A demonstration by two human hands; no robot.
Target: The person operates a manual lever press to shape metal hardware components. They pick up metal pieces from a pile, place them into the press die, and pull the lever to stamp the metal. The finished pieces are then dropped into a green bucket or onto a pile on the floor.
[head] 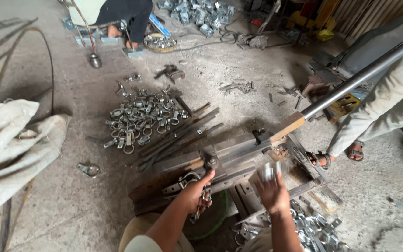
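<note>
My left hand [195, 192] grips a bunch of shiny metal clamp rings that hang from it, right at the front of a rusty lever press [239, 154]. One ring [188, 178] lies on the press plate just by my thumb. My right hand [272, 192] holds a small bright metal piece [268, 171] up at the press jaw; the piece is blurred. A long steel lever handle [364, 74] runs up to the right from the press.
A heap of finished clamp rings [141, 119] lies on the concrete floor beside flat steel bars [183, 133]. Loose metal blanks [313, 231] sit at my right. Another person's legs and sandalled feet [355, 151] stand by the lever. A seated person [117, 18] works at the back. White sacks [10, 144] lie left.
</note>
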